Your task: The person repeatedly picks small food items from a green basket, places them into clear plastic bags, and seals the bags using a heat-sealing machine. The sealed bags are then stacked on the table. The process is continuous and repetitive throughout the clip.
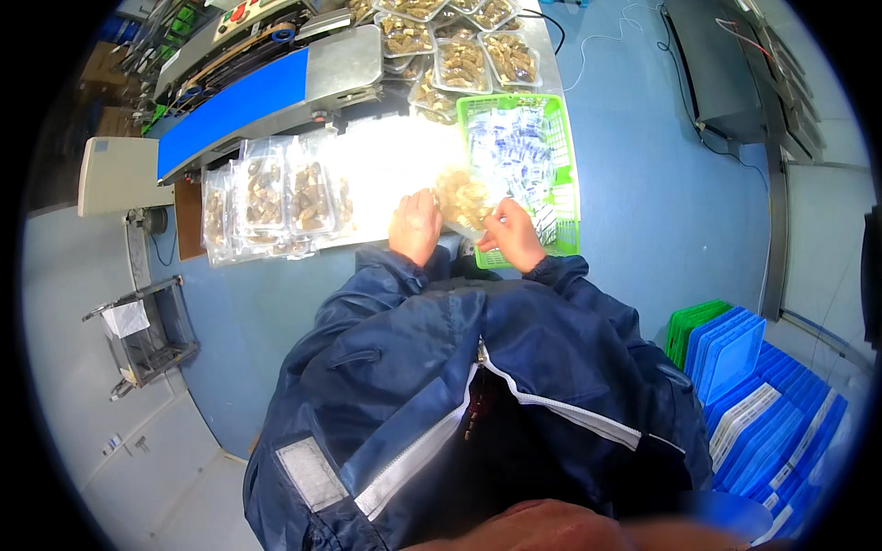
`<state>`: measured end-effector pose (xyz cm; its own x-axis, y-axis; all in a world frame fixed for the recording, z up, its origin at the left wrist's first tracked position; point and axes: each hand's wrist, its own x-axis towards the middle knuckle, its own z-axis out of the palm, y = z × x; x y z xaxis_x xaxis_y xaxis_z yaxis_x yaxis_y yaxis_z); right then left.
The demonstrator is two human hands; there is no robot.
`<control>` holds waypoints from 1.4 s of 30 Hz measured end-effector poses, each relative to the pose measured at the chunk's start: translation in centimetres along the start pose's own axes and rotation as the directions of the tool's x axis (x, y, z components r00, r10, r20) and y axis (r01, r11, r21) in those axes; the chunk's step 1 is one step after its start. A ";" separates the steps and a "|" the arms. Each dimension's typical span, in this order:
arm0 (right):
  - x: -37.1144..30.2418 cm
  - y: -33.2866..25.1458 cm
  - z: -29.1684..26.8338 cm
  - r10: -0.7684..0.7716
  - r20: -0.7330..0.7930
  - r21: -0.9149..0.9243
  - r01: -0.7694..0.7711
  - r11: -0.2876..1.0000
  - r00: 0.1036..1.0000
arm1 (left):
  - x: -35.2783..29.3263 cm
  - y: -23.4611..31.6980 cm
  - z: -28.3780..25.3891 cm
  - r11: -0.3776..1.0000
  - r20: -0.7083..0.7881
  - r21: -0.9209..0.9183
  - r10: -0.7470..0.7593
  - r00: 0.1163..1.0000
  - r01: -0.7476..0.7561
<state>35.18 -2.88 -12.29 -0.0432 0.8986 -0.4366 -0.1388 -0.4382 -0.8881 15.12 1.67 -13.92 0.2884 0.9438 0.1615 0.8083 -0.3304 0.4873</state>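
A clear plastic tray of brownish food pieces (462, 199) is between my two hands, tilted at the table's near edge and washed out by bright light. My left hand (416, 227) has its fingers curled at the left edge of this tray. On the opposite side, my right hand (516, 237) pinches the tray's lower right edge; whether a small sachet is also in those fingers cannot be made out. Just beyond the right hand, a bright green basket (571, 225) holds many small blue-and-white sachets (514, 151).
Bagged trays of brown pieces (308, 197) stand in a row at the table's left. More filled trays (459, 64) are piled at the back. A blue conveyor belt (239, 110) runs along the far left. Blue crates (763, 413) are stacked at lower right.
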 end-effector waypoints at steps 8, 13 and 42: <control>0.8 1.4 3.6 0.012 0.046 0.230 -0.022 0.973 0.999 | -0.5 1.4 -0.1 0.842 0.051 -0.540 0.012 0.999 0.017; 3.8 2.6 4.7 -0.084 -0.007 -0.024 0.083 0.996 0.996 | -1.7 2.1 -1.7 0.848 0.104 -0.510 0.227 0.968 -0.144; 5.7 6.8 -4.7 -0.186 -0.239 -0.703 -0.038 0.710 0.953 | -6.1 -13.1 -7.8 -0.352 0.639 -0.769 -0.450 0.624 0.534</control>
<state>38.64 -0.88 -21.46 0.2212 0.9326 -0.2850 0.5985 -0.3606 -0.7154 -1.24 0.33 -14.54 0.1447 0.7310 -0.6669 -0.5247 0.6281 0.5746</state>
